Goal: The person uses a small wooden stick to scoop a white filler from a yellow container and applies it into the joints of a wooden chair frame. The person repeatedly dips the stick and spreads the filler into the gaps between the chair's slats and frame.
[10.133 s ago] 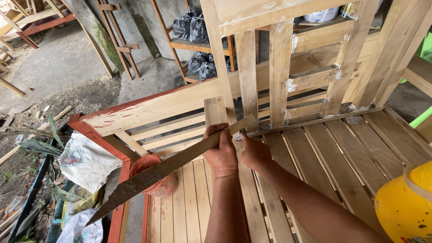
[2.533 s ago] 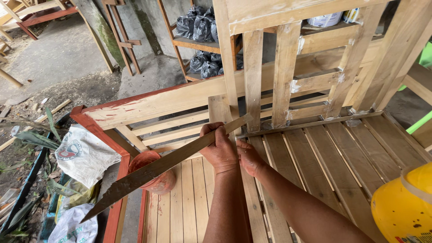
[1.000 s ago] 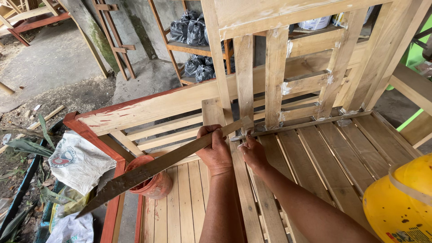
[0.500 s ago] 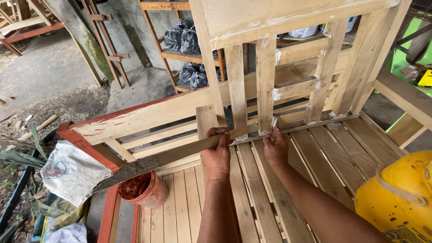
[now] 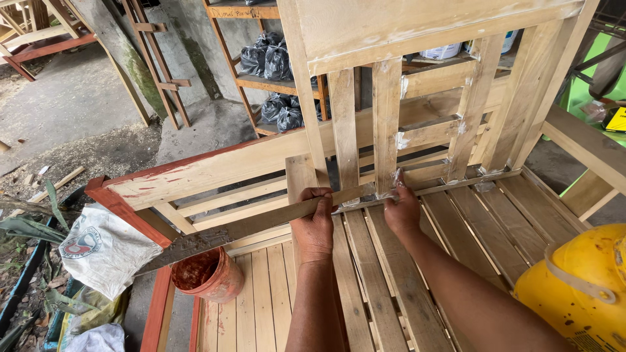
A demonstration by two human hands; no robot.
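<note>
My left hand [image 5: 314, 221] grips a long, stained wooden strip [image 5: 248, 227] that slants from lower left up towards the bench's back. My right hand [image 5: 402, 210] rests at the strip's upper end, its fingertips pressing at the foot of an upright back slat [image 5: 386, 124] where pale filler shows. Both hands lie over the slatted seat [image 5: 372, 287] of an unpainted wooden bench. The bench's armrest rail [image 5: 215, 173] runs behind the strip, smeared with reddish paint.
An orange-red pot [image 5: 207, 275] of reddish paste stands by the seat's left edge. A white sack [image 5: 104, 248] and leaves lie on the ground at left. A yellow plastic container [image 5: 577, 287] sits at lower right. Shelves with black bags [image 5: 270, 62] stand behind.
My right hand has slid along the strip towards the back slats and now presses at a slat's foot. The view has shifted forward and right. My left hand still grips the strip.
</note>
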